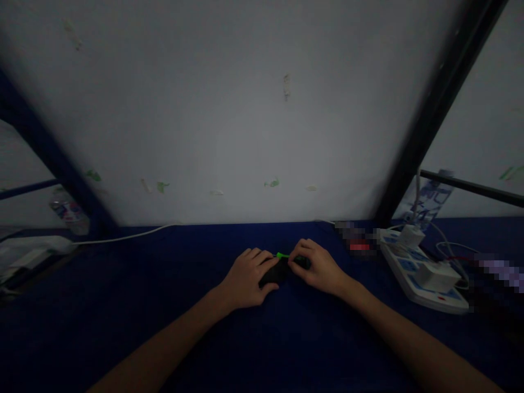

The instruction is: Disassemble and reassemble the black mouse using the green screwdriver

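Two hands (244, 279) (320, 267) hold a black object (275, 273), well apart from a plastic bottle (70, 212).

right hand (319, 267) near power strip (403, 262), wall (213, 120) behind

dark blue tabletop (102, 327) | white power strip (403, 267) | white chargers (436, 275) | white cable (135, 235)

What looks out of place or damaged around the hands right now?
The white wall behind the blue tabletop is blemished: scattered peeling patches, some with green residue, possibly left by old tape or paint. The dark object with a green tip, between the left hand and right hand, shows no obvious damage.
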Motion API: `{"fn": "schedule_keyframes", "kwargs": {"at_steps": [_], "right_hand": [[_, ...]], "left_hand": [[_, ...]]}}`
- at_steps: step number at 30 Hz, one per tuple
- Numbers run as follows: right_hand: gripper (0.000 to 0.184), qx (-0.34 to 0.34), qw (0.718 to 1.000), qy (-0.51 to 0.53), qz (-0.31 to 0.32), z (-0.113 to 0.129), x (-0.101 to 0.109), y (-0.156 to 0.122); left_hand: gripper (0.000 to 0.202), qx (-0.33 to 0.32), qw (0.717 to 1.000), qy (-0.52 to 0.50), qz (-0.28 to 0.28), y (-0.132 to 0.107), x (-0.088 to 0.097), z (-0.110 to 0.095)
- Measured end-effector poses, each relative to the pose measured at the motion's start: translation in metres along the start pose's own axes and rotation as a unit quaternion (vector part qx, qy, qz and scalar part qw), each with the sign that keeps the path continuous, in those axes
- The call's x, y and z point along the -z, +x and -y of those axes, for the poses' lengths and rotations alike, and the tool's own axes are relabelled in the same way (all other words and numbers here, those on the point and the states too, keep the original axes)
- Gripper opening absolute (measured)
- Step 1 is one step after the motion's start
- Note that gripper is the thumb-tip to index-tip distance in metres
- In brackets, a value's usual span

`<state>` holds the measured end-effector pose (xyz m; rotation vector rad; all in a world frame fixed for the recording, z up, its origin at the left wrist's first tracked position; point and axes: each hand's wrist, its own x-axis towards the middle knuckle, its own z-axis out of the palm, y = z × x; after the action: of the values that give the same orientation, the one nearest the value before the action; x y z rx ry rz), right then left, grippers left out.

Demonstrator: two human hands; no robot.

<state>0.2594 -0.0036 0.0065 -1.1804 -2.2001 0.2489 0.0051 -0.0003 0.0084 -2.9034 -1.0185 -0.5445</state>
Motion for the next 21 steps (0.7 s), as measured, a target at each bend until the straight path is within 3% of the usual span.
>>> {"fn": "schedule_keyframes", "kwargs": {"at_steps": [6,21], "right_hand": [[0.009,0.007,0.997,-0.054,0.057,0.014,-0.004,-0.001],[0.008,-0.069,0.994,-0.065,0.052,0.029,-0.017,0.001]], "left_hand": [[0.059,-0.011,0.998,0.058,0.008,-0.001,0.003,-0.01],[0.053,-0.014,0.997,0.079,-0.007,-0.003,-0.001,-0.018]]}}
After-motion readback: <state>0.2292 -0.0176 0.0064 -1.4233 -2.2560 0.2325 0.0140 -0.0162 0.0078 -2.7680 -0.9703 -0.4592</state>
